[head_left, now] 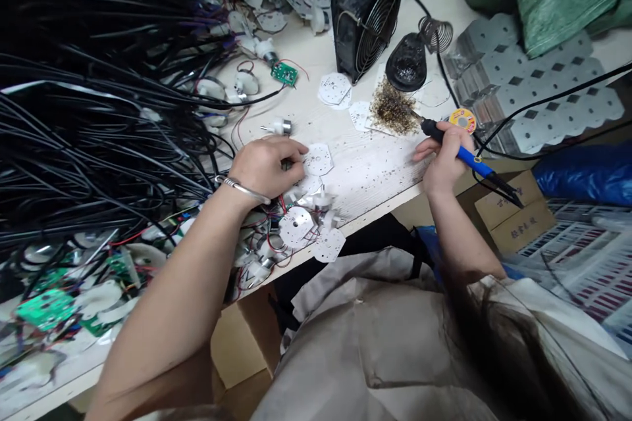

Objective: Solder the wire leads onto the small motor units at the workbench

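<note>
Right hand (443, 168) pinches soldering iron (469, 158) penlike for control; left hand (264, 168) curled, grip unclear, white disc (318, 159) at 3 o'clock.

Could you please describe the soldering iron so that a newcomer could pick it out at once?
Below the black caged fan on the white workbench, look to the person's right hand. The soldering iron sits in it, blue and black, trailing a black cord.

Soldering iron (457, 152) w/ blue-and-black handle was gripped pencil-style in R hand (444, 161), tip aimed ~10 o'clock. L hand (264, 168), fingers curled, sat at iron's 9 o'clock, just beside white perforated disc (318, 159) at its 3 o'clock; small motor (281, 125) lay at its 12 o'clock.
</note>
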`<state>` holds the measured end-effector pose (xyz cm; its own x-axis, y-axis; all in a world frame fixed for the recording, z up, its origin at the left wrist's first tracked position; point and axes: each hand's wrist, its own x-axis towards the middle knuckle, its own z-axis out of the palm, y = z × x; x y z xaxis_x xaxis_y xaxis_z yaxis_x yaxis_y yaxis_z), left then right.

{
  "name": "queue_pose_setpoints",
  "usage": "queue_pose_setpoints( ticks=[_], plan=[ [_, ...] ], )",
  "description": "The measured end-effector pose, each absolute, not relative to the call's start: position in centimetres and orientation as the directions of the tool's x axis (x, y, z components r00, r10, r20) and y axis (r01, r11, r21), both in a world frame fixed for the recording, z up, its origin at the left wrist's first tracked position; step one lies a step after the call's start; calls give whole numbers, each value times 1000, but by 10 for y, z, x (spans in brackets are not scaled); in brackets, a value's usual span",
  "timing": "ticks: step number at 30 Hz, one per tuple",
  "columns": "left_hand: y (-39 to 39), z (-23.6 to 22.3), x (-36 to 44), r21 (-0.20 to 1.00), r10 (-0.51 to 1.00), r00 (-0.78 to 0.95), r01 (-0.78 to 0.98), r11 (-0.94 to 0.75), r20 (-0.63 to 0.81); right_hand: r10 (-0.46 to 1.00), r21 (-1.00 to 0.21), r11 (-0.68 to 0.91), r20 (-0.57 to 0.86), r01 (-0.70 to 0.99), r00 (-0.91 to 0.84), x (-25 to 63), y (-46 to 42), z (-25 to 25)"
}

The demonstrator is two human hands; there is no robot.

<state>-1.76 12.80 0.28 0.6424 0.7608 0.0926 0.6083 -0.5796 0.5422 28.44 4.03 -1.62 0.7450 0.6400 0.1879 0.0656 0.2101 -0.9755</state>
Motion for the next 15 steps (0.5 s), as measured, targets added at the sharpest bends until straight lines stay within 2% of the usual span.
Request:
queue_pose_setpoints(
  ticks=[9,15],
  plan=[
    [120,13,-10,588,879,476,719,-372,-26,568,-995,96,28,-32,822,288,51,-16],
    [120,9,-9,558,855,519,703,-442,24,546,-990,129,20,-61,837,290,53,-12]
  ],
)
